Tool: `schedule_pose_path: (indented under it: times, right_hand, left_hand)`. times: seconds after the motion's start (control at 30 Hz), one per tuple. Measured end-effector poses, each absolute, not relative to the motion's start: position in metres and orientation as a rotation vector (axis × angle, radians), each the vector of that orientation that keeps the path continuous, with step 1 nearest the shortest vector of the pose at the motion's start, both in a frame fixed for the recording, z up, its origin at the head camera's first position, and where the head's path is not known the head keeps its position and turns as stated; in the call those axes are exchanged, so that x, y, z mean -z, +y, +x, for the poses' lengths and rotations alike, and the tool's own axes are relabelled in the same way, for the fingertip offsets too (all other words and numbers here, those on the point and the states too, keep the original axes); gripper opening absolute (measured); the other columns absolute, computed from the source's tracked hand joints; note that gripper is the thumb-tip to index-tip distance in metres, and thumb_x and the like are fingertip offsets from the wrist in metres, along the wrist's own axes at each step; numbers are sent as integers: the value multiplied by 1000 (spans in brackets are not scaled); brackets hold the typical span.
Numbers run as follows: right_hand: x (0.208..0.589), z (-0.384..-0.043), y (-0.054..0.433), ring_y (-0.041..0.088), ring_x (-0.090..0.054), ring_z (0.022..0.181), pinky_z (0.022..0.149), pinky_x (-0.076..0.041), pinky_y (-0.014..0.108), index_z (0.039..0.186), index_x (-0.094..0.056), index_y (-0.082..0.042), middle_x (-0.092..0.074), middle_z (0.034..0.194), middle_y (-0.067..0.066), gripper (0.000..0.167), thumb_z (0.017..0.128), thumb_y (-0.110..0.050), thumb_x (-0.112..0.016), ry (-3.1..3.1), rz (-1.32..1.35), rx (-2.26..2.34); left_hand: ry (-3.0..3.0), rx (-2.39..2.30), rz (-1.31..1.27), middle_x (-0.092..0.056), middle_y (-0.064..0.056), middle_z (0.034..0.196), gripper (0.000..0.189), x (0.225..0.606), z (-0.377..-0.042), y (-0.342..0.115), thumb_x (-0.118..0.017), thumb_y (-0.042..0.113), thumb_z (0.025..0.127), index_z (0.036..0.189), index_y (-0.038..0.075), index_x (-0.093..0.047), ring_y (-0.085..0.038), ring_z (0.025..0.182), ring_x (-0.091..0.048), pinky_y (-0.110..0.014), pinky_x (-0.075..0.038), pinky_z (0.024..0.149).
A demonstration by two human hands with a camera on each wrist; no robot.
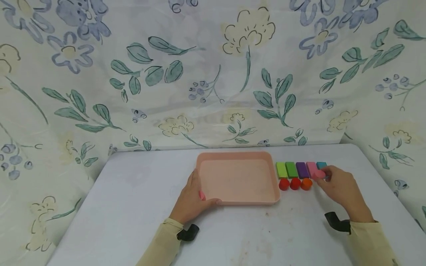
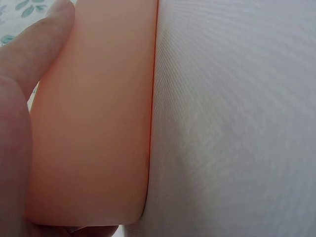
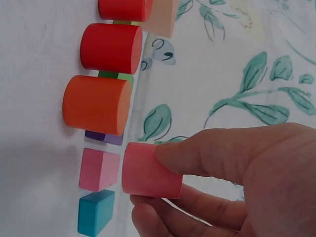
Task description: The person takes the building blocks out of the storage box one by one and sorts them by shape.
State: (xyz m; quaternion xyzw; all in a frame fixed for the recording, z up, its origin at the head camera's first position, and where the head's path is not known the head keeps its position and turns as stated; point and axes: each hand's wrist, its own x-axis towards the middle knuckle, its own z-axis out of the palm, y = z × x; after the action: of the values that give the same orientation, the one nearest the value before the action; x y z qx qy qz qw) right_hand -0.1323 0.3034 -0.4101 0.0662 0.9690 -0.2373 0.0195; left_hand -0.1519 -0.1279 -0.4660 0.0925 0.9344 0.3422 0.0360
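Observation:
My right hand (image 1: 342,188) pinches a pink cylinder block (image 3: 150,170) between thumb and fingers, beside the pink rectangular block (image 3: 98,169) and teal block (image 3: 96,213). Left of it, two red cylinders (image 1: 289,184) and an orange cylinder (image 1: 306,184) form a front row. Behind them stand yellow-green (image 1: 281,170), green (image 1: 291,170) and purple (image 1: 302,170) blocks. My left hand (image 1: 189,197) grips the front left corner of the peach tray (image 1: 246,203), thumb along its front wall. A small pink piece (image 1: 202,195) shows at that corner, mostly hidden by the hand.
The white table (image 1: 133,199) extends around the tray, with small brownish marks in front of it. A floral cloth (image 1: 213,74) hangs behind the table and along its sides. The rows of blocks stand close to the tray's right wall.

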Motion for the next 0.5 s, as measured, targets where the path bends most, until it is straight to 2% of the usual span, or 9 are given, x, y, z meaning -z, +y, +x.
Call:
schedule_pose_path:
  times: [0.27, 0.5]
  right_hand:
    - [417, -136, 304, 43, -57, 92, 73, -58, 49, 124, -52, 18, -60, 105, 33, 54, 93, -23, -68, 2943, 275, 713]
    - [419, -137, 307, 43, -59, 92, 76, -58, 50, 125, -51, 19, -60, 107, 34, 55, 93, -23, -68, 2893, 269, 698]
  left_hand:
    - [2875, -1046, 283, -13, -17, 166, 133, 466, -152, -128, -82, 63, 71, 160, 0, -5, -35, 146, -33, -50, -32, 116]
    - [2883, -1051, 299, -14, -19, 166, 133, 466, -151, -127, -83, 62, 72, 160, 0, -6, -36, 145, -33, -50, -32, 116]
